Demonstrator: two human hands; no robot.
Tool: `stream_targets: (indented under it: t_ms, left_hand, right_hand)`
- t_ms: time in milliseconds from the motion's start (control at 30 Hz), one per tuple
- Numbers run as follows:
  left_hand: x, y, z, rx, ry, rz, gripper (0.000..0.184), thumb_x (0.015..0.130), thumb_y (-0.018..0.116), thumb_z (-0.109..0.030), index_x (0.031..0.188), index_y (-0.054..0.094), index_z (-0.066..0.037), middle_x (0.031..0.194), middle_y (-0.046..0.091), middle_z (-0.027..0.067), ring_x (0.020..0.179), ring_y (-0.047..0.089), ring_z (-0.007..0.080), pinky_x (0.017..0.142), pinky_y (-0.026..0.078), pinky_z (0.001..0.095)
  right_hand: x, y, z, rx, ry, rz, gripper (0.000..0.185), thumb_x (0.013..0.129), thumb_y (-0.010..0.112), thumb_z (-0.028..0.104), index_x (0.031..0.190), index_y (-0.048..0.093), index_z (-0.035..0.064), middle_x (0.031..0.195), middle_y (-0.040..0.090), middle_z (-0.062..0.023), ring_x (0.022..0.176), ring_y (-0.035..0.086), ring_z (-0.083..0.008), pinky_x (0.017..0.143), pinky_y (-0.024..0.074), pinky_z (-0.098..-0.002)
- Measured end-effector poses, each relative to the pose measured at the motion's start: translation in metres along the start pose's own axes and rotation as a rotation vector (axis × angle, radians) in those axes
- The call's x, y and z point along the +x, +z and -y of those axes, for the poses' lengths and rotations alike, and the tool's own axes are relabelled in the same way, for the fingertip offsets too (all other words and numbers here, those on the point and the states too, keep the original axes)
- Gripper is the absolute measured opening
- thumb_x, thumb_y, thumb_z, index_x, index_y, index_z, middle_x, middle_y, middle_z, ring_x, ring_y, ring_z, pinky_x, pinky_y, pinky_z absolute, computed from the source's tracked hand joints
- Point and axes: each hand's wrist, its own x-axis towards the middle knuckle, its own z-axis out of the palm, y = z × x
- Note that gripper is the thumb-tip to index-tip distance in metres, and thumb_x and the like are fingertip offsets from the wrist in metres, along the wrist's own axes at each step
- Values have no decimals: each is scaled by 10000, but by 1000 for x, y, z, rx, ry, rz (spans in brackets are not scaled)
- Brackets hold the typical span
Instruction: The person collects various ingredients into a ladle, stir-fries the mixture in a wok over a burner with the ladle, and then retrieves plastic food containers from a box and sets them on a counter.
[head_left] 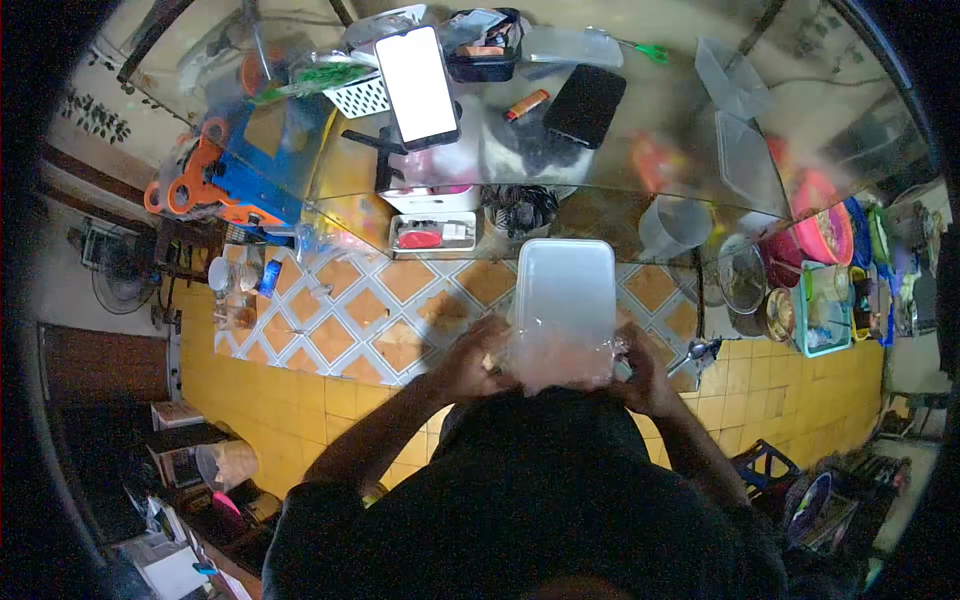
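A whitish translucent rectangular plastic container (566,280) with rounded corners is held in front of my body, above the tiled floor. Thin, shiny clear plastic (565,355) with creases covers its lower part, close to my dark shirt. My left hand (472,360) is closed at the container's lower left side, the fingers partly hidden. On the opposite side my right hand (645,375) is closed too, with glints of clear plastic at its fingertips. The container's near end is hard to make out under the plastic.
Ahead is a glass-topped table (640,165) bearing a lit phone (417,87), a dark phone (586,106), an orange lighter (527,104) and a white basket (358,97). Pink basins (825,215) and a turquoise-rimmed tray (826,310) stand at right. Shelves line the lower left.
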Motion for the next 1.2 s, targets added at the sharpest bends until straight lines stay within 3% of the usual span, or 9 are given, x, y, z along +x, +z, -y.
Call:
stream_targets:
  t_ms: [300, 400, 600, 700, 767, 967, 1067, 1133, 1200]
  left_hand:
    - [-17, 83, 107, 216, 235, 198, 263, 652, 747, -156, 850, 610, -51, 948, 574, 111, 932, 537, 322, 892, 434, 427]
    - [-32, 97, 131, -46, 302, -30, 266, 675, 723, -159, 904, 635, -56, 998, 581, 130, 949, 533, 318, 934, 419, 443]
    - [-58, 110, 146, 579, 190, 65, 317, 713, 694, -186, 1010, 666, -80, 1057, 576, 179, 1025, 528, 340, 895, 440, 447]
    - [-37, 80, 119, 391, -275, 341, 298, 800, 613, -244, 1048, 655, -85, 1121, 564, 185, 1058, 519, 367, 883, 444, 438]
    - [-16, 76, 105, -233, -670, -89, 293, 840, 552, -241, 1061, 649, -74, 1206, 532, 198, 1092, 510, 365, 890, 437, 434]
    - [36, 71, 40, 380, 274, -418, 355, 906, 557, -301, 1134, 587, -29, 1072, 621, 111, 1010, 555, 224, 899, 440, 380]
    - [36, 57, 16, -88, -575, 328, 752, 833, 652, -349, 1419, 311, -23, 1389, 392, 227, 1282, 376, 377, 1068, 285, 458]
    - [24, 105, 51, -1203, -488, -54, 689, 893, 565, -360, 1421, 295, -7, 1399, 379, 230, 1304, 351, 355, 1083, 257, 449]
    - [24, 103, 49, -898, -400, -64, 658, 913, 527, -353, 1420, 293, -6, 1391, 389, 224, 1300, 357, 341, 1085, 253, 441]
  right_hand:
    - [-9, 22, -136, -240, -210, -126, 392, 780, 672, 46, 1143, 525, 35, 986, 547, -93, 983, 526, -265, 891, 430, -400]
    - [-8, 35, -93, 80, 719, -61, 387, 827, 577, 55, 1208, 522, 20, 1072, 576, -119, 1035, 516, -296, 926, 410, -436]
    - [-41, 21, -157, -545, -96, 55, 471, 903, 563, 221, 1323, 474, 25, 1103, 607, -124, 940, 587, -252, 845, 471, -384]
    - [-19, 10, -134, -30, 518, -216, 536, 904, 586, 353, 1322, 477, 37, 1114, 598, -125, 919, 594, -206, 814, 485, -345]
    - [8, 24, -80, 444, 525, -355, 402, 914, 571, 336, 1177, 572, 32, 973, 648, -104, 766, 599, -192, 735, 515, -388]
    - [34, 52, -81, 193, 580, -353, 495, 865, 664, 339, 1187, 540, -16, 1064, 611, -152, 972, 589, -242, 826, 490, -386]
    - [27, 55, -91, 276, 595, -362, 535, 844, 697, 298, 1216, 496, -29, 1103, 601, -167, 1007, 579, -272, 875, 469, -407]
    - [22, 56, -72, 356, 579, -397, 570, 841, 700, 291, 1249, 459, -26, 1110, 598, -163, 1022, 567, -267, 892, 458, -401]
    - [15, 60, -61, 428, 568, -432, 583, 843, 697, 290, 1269, 441, -16, 1115, 595, -160, 1037, 560, -262, 902, 452, -400]
